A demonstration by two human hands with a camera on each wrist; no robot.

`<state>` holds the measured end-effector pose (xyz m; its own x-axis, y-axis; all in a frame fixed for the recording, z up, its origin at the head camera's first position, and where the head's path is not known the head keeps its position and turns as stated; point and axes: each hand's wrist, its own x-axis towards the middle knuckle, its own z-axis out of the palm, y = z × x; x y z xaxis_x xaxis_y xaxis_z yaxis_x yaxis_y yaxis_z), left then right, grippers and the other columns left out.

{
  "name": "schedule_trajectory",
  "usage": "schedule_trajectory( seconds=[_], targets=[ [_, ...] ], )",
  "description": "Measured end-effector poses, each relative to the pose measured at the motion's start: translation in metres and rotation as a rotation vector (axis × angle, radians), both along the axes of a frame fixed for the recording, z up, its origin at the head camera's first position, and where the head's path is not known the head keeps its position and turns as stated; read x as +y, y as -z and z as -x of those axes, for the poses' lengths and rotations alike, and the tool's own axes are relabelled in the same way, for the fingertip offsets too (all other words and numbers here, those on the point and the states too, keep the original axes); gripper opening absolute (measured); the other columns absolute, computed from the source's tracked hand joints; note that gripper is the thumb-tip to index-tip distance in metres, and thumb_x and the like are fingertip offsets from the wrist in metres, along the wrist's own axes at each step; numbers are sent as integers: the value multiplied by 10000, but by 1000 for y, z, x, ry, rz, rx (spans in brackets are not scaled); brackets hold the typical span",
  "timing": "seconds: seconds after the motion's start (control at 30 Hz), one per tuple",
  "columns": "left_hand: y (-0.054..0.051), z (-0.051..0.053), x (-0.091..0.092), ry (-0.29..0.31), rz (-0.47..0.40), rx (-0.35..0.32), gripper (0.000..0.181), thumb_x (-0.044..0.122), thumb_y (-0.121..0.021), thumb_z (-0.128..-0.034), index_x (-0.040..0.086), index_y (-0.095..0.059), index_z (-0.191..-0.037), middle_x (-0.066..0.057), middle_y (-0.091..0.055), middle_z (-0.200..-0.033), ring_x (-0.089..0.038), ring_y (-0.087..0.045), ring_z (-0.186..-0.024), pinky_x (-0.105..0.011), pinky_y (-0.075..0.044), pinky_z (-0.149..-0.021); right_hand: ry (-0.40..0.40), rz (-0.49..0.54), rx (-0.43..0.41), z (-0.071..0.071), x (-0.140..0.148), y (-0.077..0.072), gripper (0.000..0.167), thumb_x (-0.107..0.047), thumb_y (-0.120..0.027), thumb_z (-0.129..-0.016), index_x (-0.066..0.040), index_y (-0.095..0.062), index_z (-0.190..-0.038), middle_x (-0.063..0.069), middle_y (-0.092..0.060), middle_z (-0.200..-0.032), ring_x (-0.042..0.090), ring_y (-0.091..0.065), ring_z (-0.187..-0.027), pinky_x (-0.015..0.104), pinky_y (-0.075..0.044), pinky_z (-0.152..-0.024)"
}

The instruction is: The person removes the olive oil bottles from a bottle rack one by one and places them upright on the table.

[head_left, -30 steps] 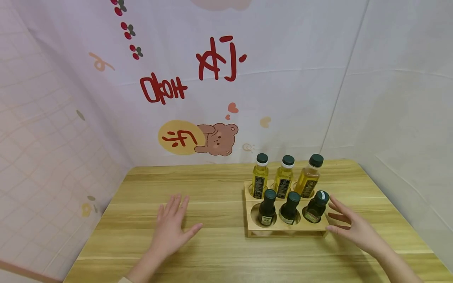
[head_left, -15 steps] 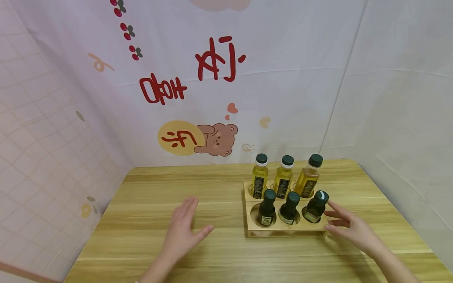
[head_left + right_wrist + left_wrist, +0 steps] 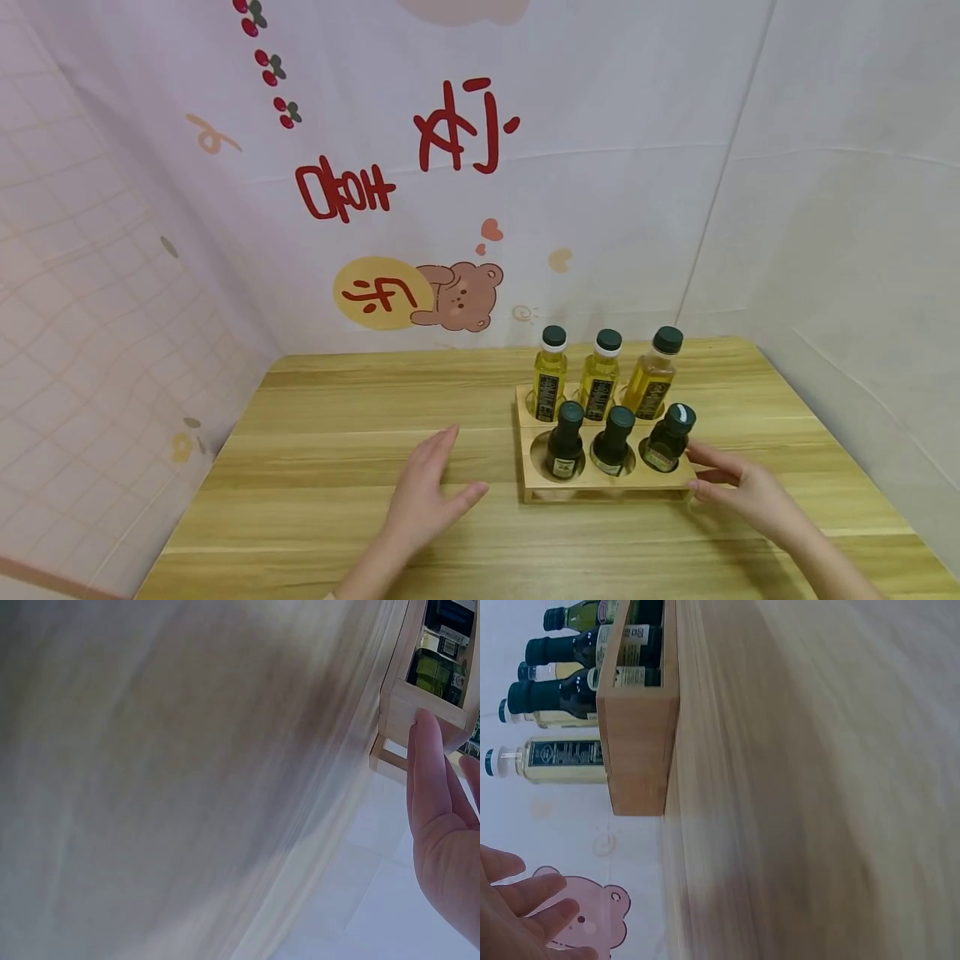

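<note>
A two-level wooden rack point(image 3: 615, 493) holds clear bottles of yellow oil point(image 3: 550, 379) in its back row and dark bottles point(image 3: 565, 450) with green caps in front. My right hand point(image 3: 753, 492) is at the rack's right end; in the right wrist view a fingertip of that hand point(image 3: 442, 825) touches the wooden end panel point(image 3: 420, 709). Left of the rack, my left hand point(image 3: 423, 500) hovers with thumb and fingers spread, holding nothing. The left wrist view shows its fingers point(image 3: 544, 892) apart from the rack's left end point(image 3: 639, 750).
The rack stands on the right half of a wood-grain table point(image 3: 300, 467). Behind the table hangs a pale wall cloth point(image 3: 600, 208) with red characters and a printed bear point(image 3: 465, 296); more cloth borders both sides.
My left hand has moved right, closer to the rack's left end. My right hand has drawn slightly left against the right end. The rack and bottles look almost unmoved.
</note>
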<state>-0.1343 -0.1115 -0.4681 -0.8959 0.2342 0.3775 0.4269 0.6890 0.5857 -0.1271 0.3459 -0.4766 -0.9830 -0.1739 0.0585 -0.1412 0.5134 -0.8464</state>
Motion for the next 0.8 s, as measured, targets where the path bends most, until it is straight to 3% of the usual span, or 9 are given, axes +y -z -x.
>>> schedule_trajectory(
  seconds=[0.1, 0.33, 0.53, 0.8],
  targets=[
    [1, 0, 6, 12, -11, -8, 858, 495, -730, -849, 64, -396, -1511, -185, -490, -1448, -421, -428, -1326, -637, -335, -1048, 0, 8, -15, -1, 0, 1, 562, -62, -714, -906, 145, -478, -1373, 353, -516, -1326, -12, -643, -925, 285, -578, -713],
    [1, 4, 22, 49, -25, -16, 864, 515, -720, -850, 66, -395, -1514, -170, -496, -1447, -401, -425, -1333, -607, -343, -1057, 34, -83, 17, 0, 0, 1, 546, -159, -752, -889, 102, -561, -1329, 137, -625, -1276, 11, -663, -919, 239, -560, -714],
    [-1, 8, 41, 78, -28, -41, 875, 528, -733, -839, 90, -397, -1517, -133, -490, -1461, -354, -430, -1340, -586, -360, -1055, 43, -89, 17, 0, -2, 0, 534, -160, -751, -889, 104, -571, -1317, 280, -580, -1287, -5, -656, -914, 236, -560, -719],
    [-5, 10, 63, 104, -83, -72, 893, 601, -701, -835, 114, -398, -1520, -107, -492, -1464, -332, -432, -1340, -554, -360, -1070, 42, -81, 30, -1, -5, -1, 521, -146, -747, -891, 118, -573, -1305, 328, -545, -1304, -14, -650, -917, 241, -564, -718]
  ],
)
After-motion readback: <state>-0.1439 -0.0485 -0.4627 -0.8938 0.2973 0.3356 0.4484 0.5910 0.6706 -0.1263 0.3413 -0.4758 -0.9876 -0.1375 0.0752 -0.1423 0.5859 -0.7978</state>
